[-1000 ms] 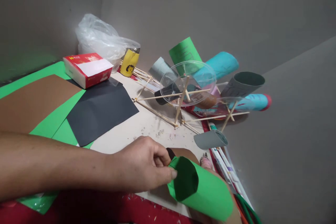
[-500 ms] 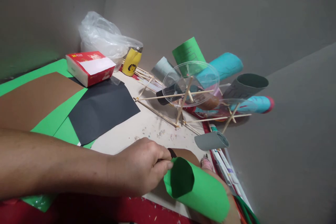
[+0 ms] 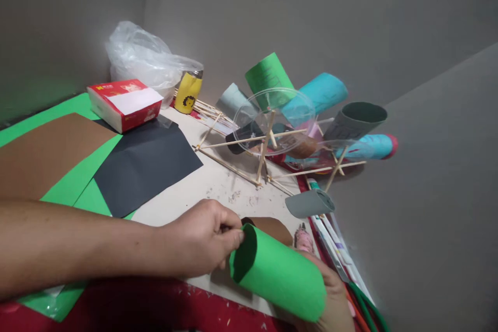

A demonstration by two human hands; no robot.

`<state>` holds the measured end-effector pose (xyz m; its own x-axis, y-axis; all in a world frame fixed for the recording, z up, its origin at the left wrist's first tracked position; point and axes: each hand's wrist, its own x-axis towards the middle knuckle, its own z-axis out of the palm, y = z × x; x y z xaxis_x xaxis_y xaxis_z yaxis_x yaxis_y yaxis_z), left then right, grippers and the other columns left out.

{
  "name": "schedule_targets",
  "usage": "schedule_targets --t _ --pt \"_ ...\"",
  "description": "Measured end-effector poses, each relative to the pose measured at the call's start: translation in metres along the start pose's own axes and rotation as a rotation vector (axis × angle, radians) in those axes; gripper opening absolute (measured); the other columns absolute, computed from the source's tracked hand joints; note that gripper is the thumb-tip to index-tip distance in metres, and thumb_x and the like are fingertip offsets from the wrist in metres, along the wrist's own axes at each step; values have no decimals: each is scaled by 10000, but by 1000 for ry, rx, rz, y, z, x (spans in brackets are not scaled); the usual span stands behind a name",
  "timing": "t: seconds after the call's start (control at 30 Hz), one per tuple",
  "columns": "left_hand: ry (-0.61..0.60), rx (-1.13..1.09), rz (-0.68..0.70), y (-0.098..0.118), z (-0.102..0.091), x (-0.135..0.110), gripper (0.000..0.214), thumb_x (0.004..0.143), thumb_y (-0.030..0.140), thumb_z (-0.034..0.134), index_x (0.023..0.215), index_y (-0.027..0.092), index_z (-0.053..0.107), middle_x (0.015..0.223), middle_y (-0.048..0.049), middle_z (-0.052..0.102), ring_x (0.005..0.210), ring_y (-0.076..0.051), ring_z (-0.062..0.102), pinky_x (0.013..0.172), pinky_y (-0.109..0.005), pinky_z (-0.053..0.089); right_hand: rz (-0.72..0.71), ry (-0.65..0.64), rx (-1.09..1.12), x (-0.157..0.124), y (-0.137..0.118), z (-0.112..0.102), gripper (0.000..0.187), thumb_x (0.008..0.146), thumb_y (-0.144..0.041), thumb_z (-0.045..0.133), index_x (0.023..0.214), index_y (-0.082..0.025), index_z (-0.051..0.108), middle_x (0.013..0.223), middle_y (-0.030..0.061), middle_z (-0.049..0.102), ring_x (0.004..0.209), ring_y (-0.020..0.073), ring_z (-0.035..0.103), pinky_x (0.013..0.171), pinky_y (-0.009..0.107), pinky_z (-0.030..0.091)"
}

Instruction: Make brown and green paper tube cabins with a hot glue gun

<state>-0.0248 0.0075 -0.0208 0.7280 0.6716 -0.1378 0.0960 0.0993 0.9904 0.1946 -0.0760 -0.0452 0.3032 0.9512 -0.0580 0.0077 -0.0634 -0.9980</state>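
Note:
My left hand (image 3: 202, 241) reaches in from the left and pinches the open end of a rolled green paper tube (image 3: 278, 272), thumb and fingers closed on its rim. My right hand (image 3: 334, 298) lies under the tube's far end at the bottom right and cups it; most of that hand is hidden by the paper. A brown paper piece (image 3: 272, 228) lies just behind the tube. Beyond it stands a wheel of wooden skewers (image 3: 264, 150) with clear plastic discs (image 3: 274, 119) and paper tubes fixed around it.
Black (image 3: 146, 163), brown (image 3: 46, 153) and green (image 3: 78, 179) paper sheets lie at the left. A red tissue box (image 3: 124, 104), a clear plastic bag (image 3: 143, 57) and a yellow can (image 3: 188, 92) stand by the wall. A loose grey tube (image 3: 309, 203) and pens (image 3: 338, 254) lie at the right.
The green tube has turned and dropped a little to the left, so its open end shows less. My left hand kept its pinch on the rim. The view shifted slightly.

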Motion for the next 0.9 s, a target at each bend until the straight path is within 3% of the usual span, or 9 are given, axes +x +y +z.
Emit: schedule_targets --t 0.1,0.23,0.37,0.53,0.6,0.9 --pt "-20 -110 -81 -1 0 3 198 766 249 484 597 153 519 495 16 513 474 -102 466 469 -198 349 58 -42 37 -1 -4 2 160 568 -227 843 710 -216 772 723 48 738 606 212 671 530 281 564" --pt "-51 -115 -68 1 -2 2 206 777 215 502 602 127 568 515 15 519 501 -92 470 506 -189 373 -107 -111 -48 -3 -12 5 92 661 -185 783 736 -238 775 717 32 727 620 185 664 535 238 539" --pt "-49 182 169 7 -7 -1 257 870 215 476 787 101 690 673 -43 653 625 -128 585 604 -200 446 -374 -164 -182 -5 -24 7 149 772 -134 681 803 -248 773 725 34 734 648 173 677 579 236 537" --pt "-2 622 738 14 -13 -3 234 890 122 504 1053 144 670 825 -69 735 729 -146 687 688 -186 498 -654 -195 -262 -7 -28 3 298 803 -48 620 967 -271 731 792 18 737 705 155 684 625 238 547" --pt "-4 689 866 14 -15 -3 279 899 121 494 1144 151 624 824 -77 733 721 -153 692 675 -197 514 -730 -200 -286 -7 -26 1 337 798 -22 604 1010 -259 713 819 25 730 721 148 682 633 234 549" --pt "-29 782 948 12 -15 -4 315 930 158 445 1221 131 562 784 -101 709 687 -175 679 622 -242 527 -937 -252 -463 -8 -29 -5 249 843 -59 578 1042 -176 673 853 64 730 745 153 690 655 241 547"
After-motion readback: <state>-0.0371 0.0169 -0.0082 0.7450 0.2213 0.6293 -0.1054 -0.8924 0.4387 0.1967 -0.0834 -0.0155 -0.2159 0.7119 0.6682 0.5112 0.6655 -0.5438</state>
